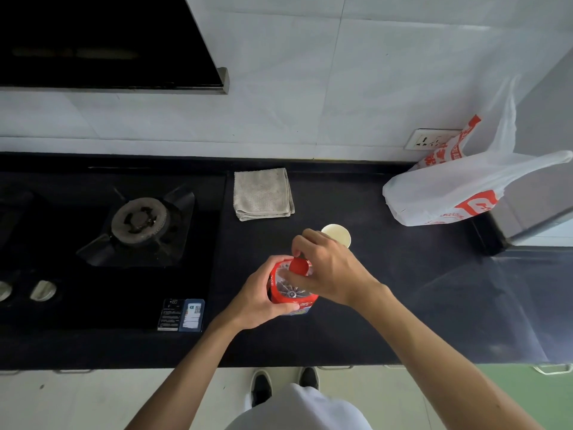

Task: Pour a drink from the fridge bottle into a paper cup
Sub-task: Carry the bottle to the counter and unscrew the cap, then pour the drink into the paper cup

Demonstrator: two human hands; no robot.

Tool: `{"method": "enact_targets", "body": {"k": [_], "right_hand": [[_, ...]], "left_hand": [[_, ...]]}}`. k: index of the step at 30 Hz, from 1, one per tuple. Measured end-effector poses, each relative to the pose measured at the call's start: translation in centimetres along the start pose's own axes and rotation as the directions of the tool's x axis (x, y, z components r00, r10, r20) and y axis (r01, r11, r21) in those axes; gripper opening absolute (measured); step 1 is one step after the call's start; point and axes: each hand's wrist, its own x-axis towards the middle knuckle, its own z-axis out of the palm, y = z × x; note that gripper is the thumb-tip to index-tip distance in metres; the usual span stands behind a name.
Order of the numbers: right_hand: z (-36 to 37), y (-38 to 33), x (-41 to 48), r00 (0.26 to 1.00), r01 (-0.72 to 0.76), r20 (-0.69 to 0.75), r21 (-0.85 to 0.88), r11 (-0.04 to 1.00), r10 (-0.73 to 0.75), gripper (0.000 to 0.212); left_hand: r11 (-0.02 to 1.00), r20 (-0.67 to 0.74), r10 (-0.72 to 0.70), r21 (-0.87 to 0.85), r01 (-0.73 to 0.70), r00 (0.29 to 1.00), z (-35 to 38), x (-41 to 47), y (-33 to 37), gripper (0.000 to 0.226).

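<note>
A plastic bottle (291, 293) with a red label stands upright on the black counter (387, 305), seen from above. My left hand (260, 296) wraps around its body from the left. My right hand (328, 268) pinches the red cap (298, 266) on the bottle's neck with thumb and fingers. A white paper cup (336, 233) stands upright just behind my right hand, its near side hidden by my fingers; whether the cup holds anything cannot be made out.
A folded grey cloth (263, 193) lies behind the bottle. A gas hob with a burner (139, 220) and knobs (43, 290) fills the left. A white and red plastic bag (459, 187) sits at the back right, below a wall socket (429, 139). A range hood (105, 41) hangs above.
</note>
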Motion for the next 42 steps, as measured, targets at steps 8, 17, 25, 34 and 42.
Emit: {"method": "enact_targets", "body": {"k": [8, 17, 25, 34, 42], "right_hand": [[-1.7, 0.7, -1.0, 0.993, 0.118, -0.011, 0.159, 0.98, -0.118, 0.024], [1.0, 8.3, -8.7, 0.914, -0.321, -0.092, 0.434, 0.842, 0.396, 0.027], [7.2, 14.3, -15.6, 0.905, -0.418, 0.023, 0.236, 0.877, 0.425, 0.021], [9.6, 16.3, -17.6, 0.904, -0.423, 0.053, 0.253, 0.87, 0.424, 0.027], [8.8, 16.9, -16.8, 0.929, -0.369, 0.091, 0.242, 0.897, 0.358, 0.043]], "left_hand": [[1.0, -0.016, -0.022, 0.004, 0.023, 1.0, 0.3, 0.0, 0.0, 0.081], [0.999, -0.01, -0.049, -0.017, 0.049, 0.999, 0.4, 0.0, -0.1, 0.084], [0.997, -0.028, -0.078, 0.016, 0.079, 0.997, 0.6, 0.3, -0.4, 0.085], [0.993, -0.06, -0.114, -0.038, 0.111, 0.992, 1.0, 0.1, -0.3, 0.087], [0.987, -0.085, -0.133, -0.1, 0.125, 0.987, 1.5, -0.1, -0.1, 0.087]]}}
